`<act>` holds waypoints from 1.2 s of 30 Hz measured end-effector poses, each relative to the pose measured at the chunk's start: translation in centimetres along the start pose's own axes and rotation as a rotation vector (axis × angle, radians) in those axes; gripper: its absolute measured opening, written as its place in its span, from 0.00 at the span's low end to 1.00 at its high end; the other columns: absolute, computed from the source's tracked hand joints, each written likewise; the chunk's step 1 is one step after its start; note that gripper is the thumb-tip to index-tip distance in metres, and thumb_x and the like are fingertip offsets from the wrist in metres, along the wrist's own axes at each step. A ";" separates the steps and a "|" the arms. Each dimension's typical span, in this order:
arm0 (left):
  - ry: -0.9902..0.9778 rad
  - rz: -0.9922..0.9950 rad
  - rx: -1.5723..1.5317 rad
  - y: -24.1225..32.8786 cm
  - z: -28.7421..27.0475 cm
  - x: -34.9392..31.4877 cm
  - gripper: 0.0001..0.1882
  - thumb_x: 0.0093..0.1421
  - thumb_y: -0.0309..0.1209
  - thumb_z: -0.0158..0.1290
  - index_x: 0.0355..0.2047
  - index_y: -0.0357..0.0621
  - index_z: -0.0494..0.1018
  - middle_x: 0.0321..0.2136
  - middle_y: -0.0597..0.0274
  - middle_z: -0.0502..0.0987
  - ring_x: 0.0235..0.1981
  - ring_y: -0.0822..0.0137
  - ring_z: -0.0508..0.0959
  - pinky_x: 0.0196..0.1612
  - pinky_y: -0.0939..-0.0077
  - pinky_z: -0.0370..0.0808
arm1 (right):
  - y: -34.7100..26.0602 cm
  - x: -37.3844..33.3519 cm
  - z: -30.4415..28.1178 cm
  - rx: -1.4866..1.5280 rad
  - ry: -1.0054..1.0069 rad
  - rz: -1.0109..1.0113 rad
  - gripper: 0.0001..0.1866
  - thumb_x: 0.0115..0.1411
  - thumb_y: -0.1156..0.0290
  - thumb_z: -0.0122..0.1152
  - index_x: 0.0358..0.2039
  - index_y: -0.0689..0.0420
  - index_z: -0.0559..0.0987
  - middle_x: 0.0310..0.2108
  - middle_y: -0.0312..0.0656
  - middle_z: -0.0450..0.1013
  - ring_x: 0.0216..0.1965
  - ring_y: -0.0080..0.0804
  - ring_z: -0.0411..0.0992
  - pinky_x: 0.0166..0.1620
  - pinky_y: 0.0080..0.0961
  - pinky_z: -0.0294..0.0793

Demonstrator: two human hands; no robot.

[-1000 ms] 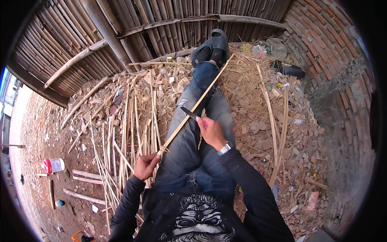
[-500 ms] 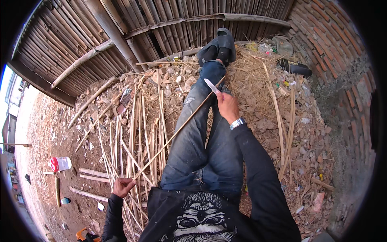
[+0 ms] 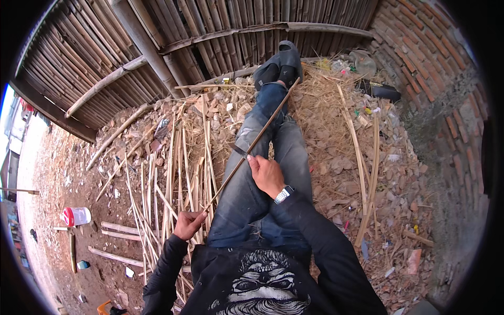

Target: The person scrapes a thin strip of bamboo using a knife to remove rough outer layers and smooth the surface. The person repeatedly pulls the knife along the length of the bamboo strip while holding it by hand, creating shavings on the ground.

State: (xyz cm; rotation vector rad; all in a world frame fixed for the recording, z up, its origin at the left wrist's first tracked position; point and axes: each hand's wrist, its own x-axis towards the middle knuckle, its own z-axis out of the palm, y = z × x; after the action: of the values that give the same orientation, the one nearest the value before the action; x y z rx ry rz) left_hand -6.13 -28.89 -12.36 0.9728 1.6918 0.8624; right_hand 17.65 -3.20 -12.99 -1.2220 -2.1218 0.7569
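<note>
A long thin bamboo strip (image 3: 270, 120) slants across my jeans, from near my left hip up toward my crossed feet. My left hand (image 3: 190, 224) pinches its lower end. Over my thighs, my right hand (image 3: 266, 174) is closed on a knife, its handle hidden in the fist. The knife blade (image 3: 238, 149) lies across the strip at about its middle, and my right thumb is beside the strip there. On the ground left of my legs lie many split bamboo strips (image 3: 172, 178) in a loose, criss-crossed pile.
A bamboo-slat wall (image 3: 226, 42) rises beyond my feet, and a brick wall (image 3: 436, 63) stands at right. Two long strips (image 3: 374, 173) lie on the rubble at my right. A white tub with a red lid (image 3: 79, 216) and cut poles (image 3: 116, 255) are at left.
My right hand has come down and left along the strip with the knife. My left hand has moved up and right, bringing the strip's far end closer to my feet.
</note>
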 end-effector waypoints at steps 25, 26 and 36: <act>0.319 0.233 0.160 5.3 7.4 3.8 0.20 0.67 0.35 0.61 0.51 0.27 0.80 0.22 0.44 0.80 0.24 0.71 0.81 0.31 0.71 0.77 | -4.7 -2.6 -2.9 0.423 -0.175 -0.080 0.25 0.62 0.53 0.72 0.22 0.62 0.77 0.17 0.52 0.71 0.21 0.56 0.72 0.25 0.43 0.68; 0.338 0.264 0.164 5.4 7.7 3.9 0.20 0.67 0.34 0.62 0.50 0.27 0.80 0.22 0.41 0.80 0.24 0.70 0.82 0.30 0.71 0.77 | -4.6 -2.5 -2.8 0.401 -0.195 -0.104 0.24 0.63 0.54 0.72 0.23 0.62 0.77 0.17 0.52 0.72 0.21 0.56 0.73 0.25 0.44 0.68; 0.429 0.311 0.202 7.3 7.9 4.3 0.17 0.67 0.32 0.61 0.48 0.27 0.81 0.20 0.42 0.78 0.20 0.70 0.79 0.26 0.70 0.74 | -5.1 -2.4 -2.6 0.418 -0.272 -0.183 0.19 0.64 0.65 0.70 0.22 0.64 0.76 0.19 0.55 0.72 0.22 0.57 0.72 0.26 0.43 0.66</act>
State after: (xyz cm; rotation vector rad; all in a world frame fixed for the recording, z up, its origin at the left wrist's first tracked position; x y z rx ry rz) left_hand 2.03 -21.06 -9.89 1.2793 2.0518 1.1854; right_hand 17.61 -6.98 -8.10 -0.7264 -2.1008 1.2613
